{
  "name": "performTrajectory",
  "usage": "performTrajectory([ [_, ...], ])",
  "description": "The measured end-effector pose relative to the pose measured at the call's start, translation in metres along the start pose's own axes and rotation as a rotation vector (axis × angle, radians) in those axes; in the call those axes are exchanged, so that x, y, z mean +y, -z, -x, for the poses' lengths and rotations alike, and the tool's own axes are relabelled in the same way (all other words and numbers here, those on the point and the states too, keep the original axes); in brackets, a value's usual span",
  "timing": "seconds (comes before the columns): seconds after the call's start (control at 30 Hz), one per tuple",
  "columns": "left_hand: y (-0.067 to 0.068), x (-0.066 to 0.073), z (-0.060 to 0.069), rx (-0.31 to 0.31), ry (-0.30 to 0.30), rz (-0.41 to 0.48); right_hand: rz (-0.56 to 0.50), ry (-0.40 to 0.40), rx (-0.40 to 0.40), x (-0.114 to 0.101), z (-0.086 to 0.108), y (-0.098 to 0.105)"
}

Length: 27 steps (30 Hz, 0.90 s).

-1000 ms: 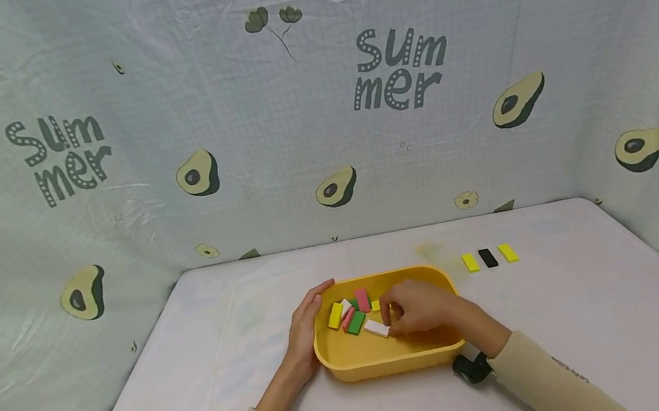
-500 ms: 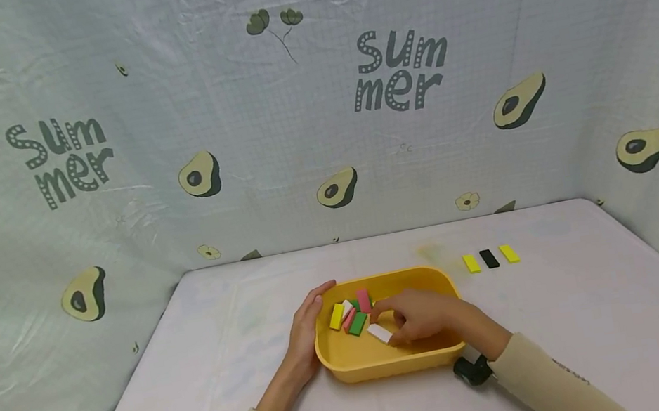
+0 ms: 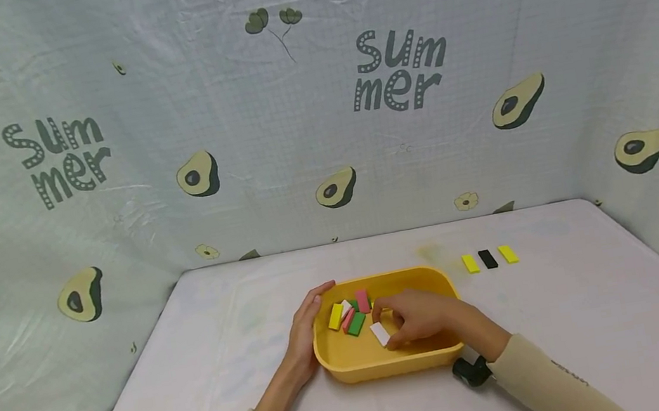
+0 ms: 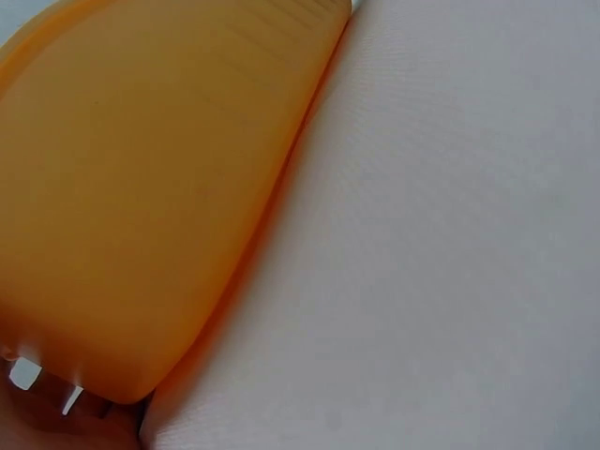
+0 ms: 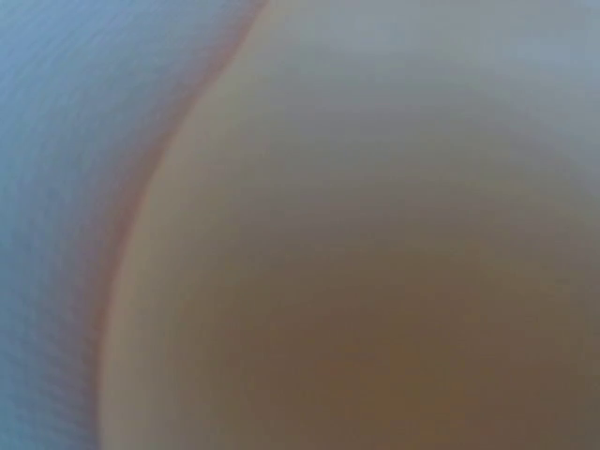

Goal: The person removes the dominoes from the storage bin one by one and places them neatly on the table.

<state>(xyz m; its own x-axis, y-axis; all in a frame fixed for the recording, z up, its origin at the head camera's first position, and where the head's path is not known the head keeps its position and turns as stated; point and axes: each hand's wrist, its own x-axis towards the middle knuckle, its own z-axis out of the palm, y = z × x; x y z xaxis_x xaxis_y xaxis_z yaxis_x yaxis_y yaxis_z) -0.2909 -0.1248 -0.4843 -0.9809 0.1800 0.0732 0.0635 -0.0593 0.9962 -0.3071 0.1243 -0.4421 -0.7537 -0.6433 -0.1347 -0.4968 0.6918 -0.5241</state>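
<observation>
In the head view a yellow plastic tub stands on the table, with several small coloured blocks at its left end. My left hand rests along the tub's left outer wall, fingers fairly straight. Inside the tub my right hand has thumb and index finger at opposite ends of a white block, pinching it. Left of that block lie a green block, a pink block and a yellow block. The left wrist view shows the tub's wall; the right wrist view is blurred.
Beyond the tub's back right corner, a yellow block, a black block and another yellow block lie in a row on the white tabletop. A printed curtain rises behind and at both sides.
The right hand's fingers have shifted toward the near left inside the tub, and the white block has turned to a steeper angle between them. My left hand stays at the tub.
</observation>
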Motion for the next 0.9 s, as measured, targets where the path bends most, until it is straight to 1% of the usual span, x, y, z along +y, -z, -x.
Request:
performTrajectory([
  [0.07,0.0,0.0,0.001,-0.008,0.003,0.004,-0.001,-0.002,-0.002,0.0,0.0,-0.001],
  [0.17,0.0,-0.001,0.001,-0.027,-0.009,-0.003,0.0,-0.009,0.0,0.0,0.0,-0.001],
  [0.53,0.001,-0.001,0.0,-0.025,-0.047,0.001,0.0,-0.006,0.022,0.0,-0.001,0.001],
  [0.7,0.001,-0.002,0.001,-0.014,-0.047,-0.023,0.018,0.0,0.048,0.003,-0.003,0.002],
  [0.9,0.001,-0.003,0.0,-0.006,-0.054,-0.024,0.03,0.016,0.072,-0.001,0.006,0.014],
])
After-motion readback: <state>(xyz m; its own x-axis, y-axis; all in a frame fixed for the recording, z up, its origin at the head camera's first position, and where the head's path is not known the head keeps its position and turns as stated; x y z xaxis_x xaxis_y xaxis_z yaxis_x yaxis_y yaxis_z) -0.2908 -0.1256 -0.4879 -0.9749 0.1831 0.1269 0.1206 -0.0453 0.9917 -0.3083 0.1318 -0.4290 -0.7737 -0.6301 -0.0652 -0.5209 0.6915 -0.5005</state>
